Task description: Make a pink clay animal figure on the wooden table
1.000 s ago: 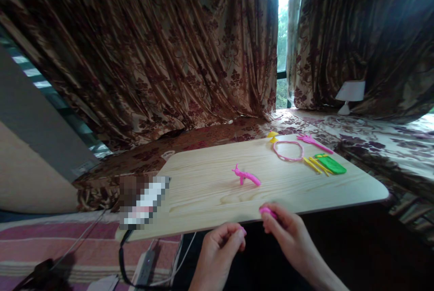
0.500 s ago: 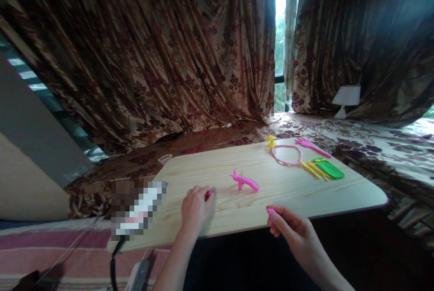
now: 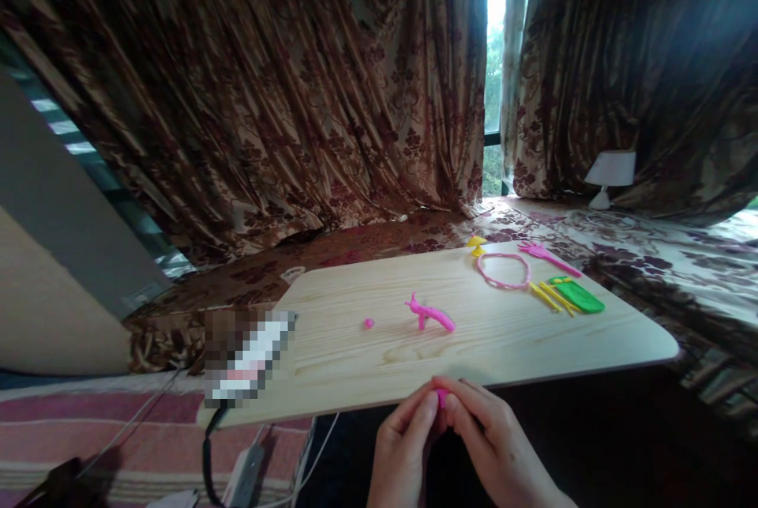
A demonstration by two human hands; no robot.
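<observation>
The left hand [image 3: 403, 437] and right hand [image 3: 491, 433] meet at the lower centre of the frame, fingers curled in and thumbs nearly together, both pinching one small pink lump [image 3: 442, 398] between the fingertips; the lower fingers are mostly hidden. The lump is held at the table's near edge, with dark space below, so if the pinch loosened it could drop off the table [image 3: 332, 374] rather than onto it; pressing unevenly with the two thumbs could also flatten it lopsidedly. Beyond the hands, left of centre, sits a small pink ball [image 3: 369, 323], which looks round enough to roll if the board were knocked. Just right of it stands a pink horned figure [image 3: 435, 314], whose thin legs a careless forearm might bend. Nothing lies between the hands and these two. Farther off, toward the right of the frame, are a yellow mushroom-shaped piece [image 3: 475, 246], a pink ring [image 3: 506, 285], a pink hand-shaped piece [image 3: 550, 258], and yellow sticks [image 3: 545, 297] beside a green slab [image 3: 583, 299]. A blurred-out object [image 3: 252, 358] occupies the table's left end.
</observation>
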